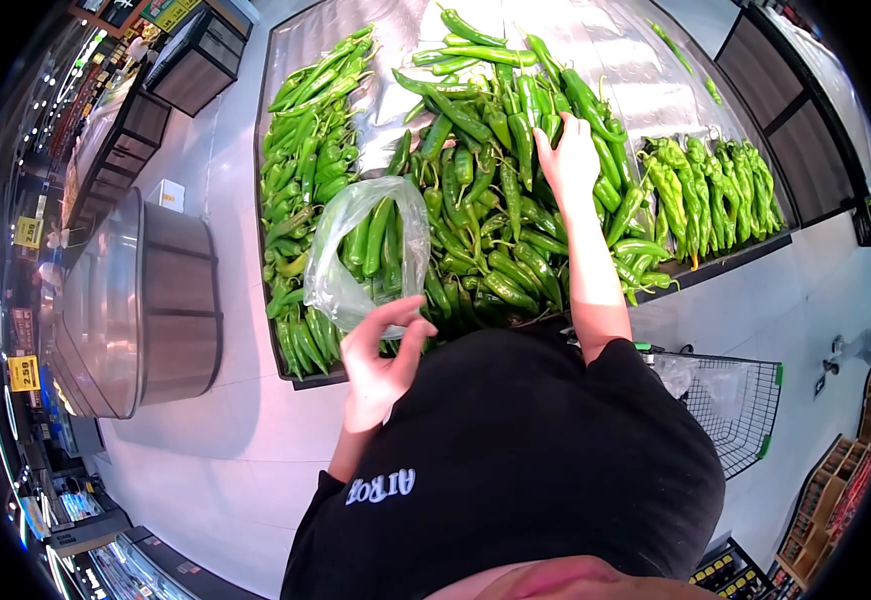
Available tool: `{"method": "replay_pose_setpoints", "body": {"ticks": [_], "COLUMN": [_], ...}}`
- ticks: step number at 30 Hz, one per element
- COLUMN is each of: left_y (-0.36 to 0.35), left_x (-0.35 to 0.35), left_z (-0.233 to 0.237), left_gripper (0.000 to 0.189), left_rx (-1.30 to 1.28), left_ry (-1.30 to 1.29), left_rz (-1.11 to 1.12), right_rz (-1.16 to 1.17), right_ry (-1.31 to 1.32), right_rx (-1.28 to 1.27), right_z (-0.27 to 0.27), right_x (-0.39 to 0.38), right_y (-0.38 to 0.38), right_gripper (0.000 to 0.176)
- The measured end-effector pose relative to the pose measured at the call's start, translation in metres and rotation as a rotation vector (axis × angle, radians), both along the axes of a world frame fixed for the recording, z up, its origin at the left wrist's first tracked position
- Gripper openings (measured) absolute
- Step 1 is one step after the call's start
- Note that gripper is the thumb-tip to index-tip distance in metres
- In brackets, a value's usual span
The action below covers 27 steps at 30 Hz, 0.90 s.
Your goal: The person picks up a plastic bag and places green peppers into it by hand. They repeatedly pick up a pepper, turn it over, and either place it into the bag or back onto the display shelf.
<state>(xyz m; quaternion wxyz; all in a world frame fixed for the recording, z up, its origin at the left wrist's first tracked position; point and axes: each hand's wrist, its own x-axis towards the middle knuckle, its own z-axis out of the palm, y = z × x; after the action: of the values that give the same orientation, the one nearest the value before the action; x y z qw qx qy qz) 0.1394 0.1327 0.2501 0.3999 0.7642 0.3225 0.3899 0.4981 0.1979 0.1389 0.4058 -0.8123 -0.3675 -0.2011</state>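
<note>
My left hand is at the near rim of a clear plastic bag, its fingers loosely bent and a gap between thumb and forefinger. I see no firm grip on the plastic. The bag's mouth gapes open, and long green peppers show within its ring; whether they are inside or seen through it is hard to tell. Farther out, my right hand reaches over the heap of green chili peppers, thumb and fingers apart, fingertips touching the peppers. Nothing shows lifted in it.
Smaller green peppers fill the stand's left side, and wrinkled light-green ones lie at its right. Behind them is the shiny metal display surface. A shopping cart stands by my right side, a rounded display bin at left.
</note>
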Motion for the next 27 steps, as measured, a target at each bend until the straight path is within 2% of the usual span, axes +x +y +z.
{"method": "replay_pose_setpoints", "body": {"ticks": [2,5,6,7,9,11,13,14,15,20,23,27], "left_y": [0.001,0.005,0.006,0.008,0.012,0.017,0.017,0.019,0.015,0.014,0.013,0.01], "left_x": [0.005,0.009,0.01,0.011,0.014,0.018,0.022,0.021,0.022,0.015,0.013,0.017], "left_z": [0.003,0.003,0.0,-0.002,-0.009,-0.008,-0.007,-0.004,0.003,0.002,0.001,0.001], "left_gripper": [0.025,0.026,0.026,0.028,0.032,0.05,0.059,0.066,0.063,0.048,0.048,0.045], "left_rx": [-0.036,-0.083,-0.095,-0.108,-0.136,-0.119,-0.126,-0.137,-0.136,-0.038,-0.05,-0.139], "left_ry": [0.05,0.065,0.073,0.048,0.005,-0.029,-0.093,-0.049,-0.033,0.048,0.049,-0.086], "left_rz": [-0.098,-0.089,-0.076,-0.059,-0.02,-0.058,-0.069,-0.092,-0.073,-0.001,0.046,0.062], "right_rz": [0.049,0.146,0.228,0.304,0.703,1.053,1.357,1.434,1.51,1.557,1.548,1.458], "right_ry": [-0.018,0.123,0.378,0.383,0.604,0.795,0.979,1.067,1.154,1.274,1.287,1.348], "right_rx": [0.062,0.275,0.319,0.367,0.658,0.7,0.657,0.642,0.626,0.538,0.515,0.492], "right_z": [-0.002,0.032,0.055,0.063,0.069,0.081,0.082,0.08,0.077,0.058,0.056,0.061], "right_x": [0.005,-0.011,-0.028,-0.039,-0.063,-0.088,-0.105,-0.113,-0.118,-0.128,-0.128,-0.133], "right_y": [0.002,-0.016,-0.031,-0.04,-0.056,-0.076,-0.088,-0.091,-0.092,-0.092,-0.09,-0.092], "right_gripper": [0.047,0.045,0.044,0.046,0.048,0.046,0.044,0.045,0.045,0.047,0.046,0.043]}}
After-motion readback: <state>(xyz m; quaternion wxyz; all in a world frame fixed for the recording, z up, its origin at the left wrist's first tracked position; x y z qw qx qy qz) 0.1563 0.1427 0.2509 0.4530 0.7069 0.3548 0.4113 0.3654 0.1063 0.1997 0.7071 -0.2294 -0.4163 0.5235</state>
